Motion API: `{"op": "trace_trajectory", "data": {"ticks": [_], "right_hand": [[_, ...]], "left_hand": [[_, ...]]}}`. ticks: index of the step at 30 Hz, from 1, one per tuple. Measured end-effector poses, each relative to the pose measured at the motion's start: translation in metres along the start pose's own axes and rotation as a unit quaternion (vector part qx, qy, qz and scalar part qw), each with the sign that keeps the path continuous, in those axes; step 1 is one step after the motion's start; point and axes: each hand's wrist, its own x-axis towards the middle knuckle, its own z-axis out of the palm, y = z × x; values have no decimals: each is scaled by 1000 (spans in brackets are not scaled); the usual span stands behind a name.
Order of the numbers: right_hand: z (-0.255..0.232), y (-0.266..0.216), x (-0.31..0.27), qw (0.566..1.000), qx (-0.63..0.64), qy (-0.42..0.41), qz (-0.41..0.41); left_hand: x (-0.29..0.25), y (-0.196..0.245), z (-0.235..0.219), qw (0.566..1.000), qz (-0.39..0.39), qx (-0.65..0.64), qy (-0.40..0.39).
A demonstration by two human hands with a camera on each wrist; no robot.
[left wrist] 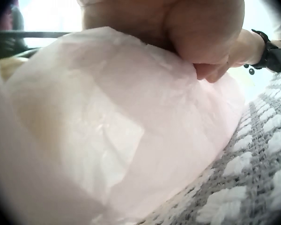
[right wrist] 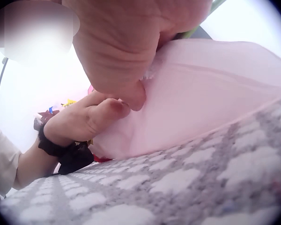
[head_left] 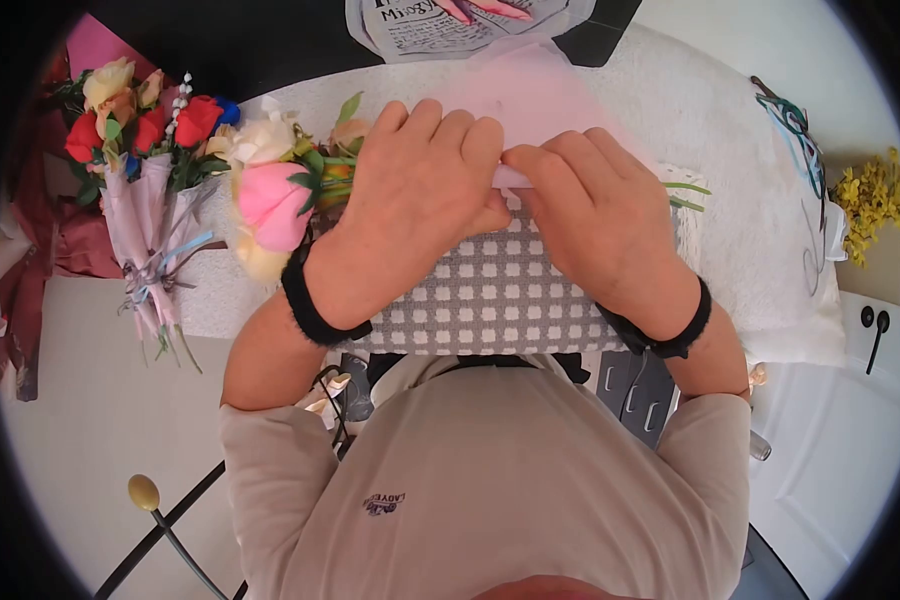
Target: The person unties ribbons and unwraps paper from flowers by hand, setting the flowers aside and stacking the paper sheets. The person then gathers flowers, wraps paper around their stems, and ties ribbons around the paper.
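Observation:
In the head view my left hand (head_left: 420, 180) and right hand (head_left: 600, 215) meet over a sheet of pale pink wrapping paper (head_left: 525, 95), gathered around a bunch of artificial flowers. A pink rose (head_left: 273, 207) and a white flower (head_left: 263, 138) stick out past the left hand, and green stems (head_left: 688, 193) come out beyond the right. Both hands pinch the paper between thumb and fingers, close to each other. The left wrist view shows the crinkled paper (left wrist: 178, 126) bulging below the hand. From the right wrist, the left thumb (right wrist: 110, 115) touches the paper near the right fingertips.
A grey-and-white checked cloth (head_left: 490, 290) lies beneath the work. At left is a wrapped, tied bouquet (head_left: 140, 220) with red and cream roses. Yellow flowers (head_left: 870, 195) and dark cords (head_left: 795, 125) lie at the right. A printed sheet (head_left: 420, 28) is at the back.

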Motion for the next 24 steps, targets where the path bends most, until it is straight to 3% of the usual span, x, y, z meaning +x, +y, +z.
{"op": "trace_trajectory", "data": {"ticks": [3, 5, 8, 10, 18, 20, 21, 22, 23, 24], "right_hand": [[-7, -3, 1, 999, 14, 32, 11], [-11, -7, 3, 998, 29, 41, 32], [-12, -8, 4, 994, 78, 42, 61], [-7, -8, 3, 991, 110, 34, 72], [2, -1, 6, 997, -16, 69, -31], [1, -1, 4, 998, 11, 56, -17], [0, -1, 3, 998, 38, 42, -2], [-1, -2, 1, 998, 36, 43, 0], [-3, -3, 0, 995, 84, 35, 39], [-3, -4, 0, 988, 131, 27, 77]], "left_hand": [[7, 7, -10, 999, 26, 16, 31], [11, 12, -10, 979, 26, 82, 183], [9, 7, -4, 974, 50, 83, 204], [7, 5, -4, 981, 40, 69, 178], [0, 5, -2, 997, 15, 4, 76], [-1, 6, -4, 999, 19, 7, 44], [1, 8, -5, 999, 22, 6, 44], [3, 11, -6, 994, 28, 37, 94], [5, 13, -7, 987, 35, 69, 144], [6, 13, -5, 987, 39, 67, 144]]}}
